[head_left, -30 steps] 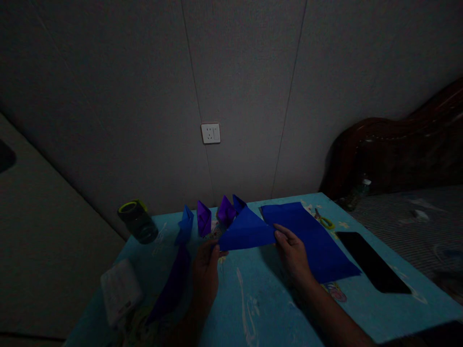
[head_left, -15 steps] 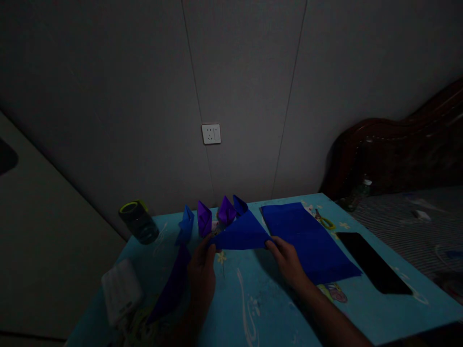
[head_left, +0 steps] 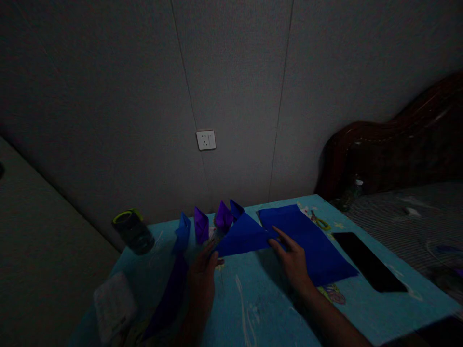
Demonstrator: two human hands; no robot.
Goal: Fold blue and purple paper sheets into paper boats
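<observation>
2 purple figures [head_left: 201, 225] stand behind, left hand [head_left: 202, 275] pinching blue paper [head_left: 243, 237], right hand [head_left: 294, 262] spread.

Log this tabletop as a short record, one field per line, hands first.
Left hand: holds the left corner of the folded blue paper
Right hand: fingers parted at the paper's right corner; contact unclear
Paper shape: roughly triangular, peak toward the wall
Toward the wall: four folded paper pieces, two purple, two blue
Right side: flat blue paper, scissors, black slab
Left side: cup with yellow-green rim, white object
Surface: light-blue patterned cover
Lighting: dim
</observation>
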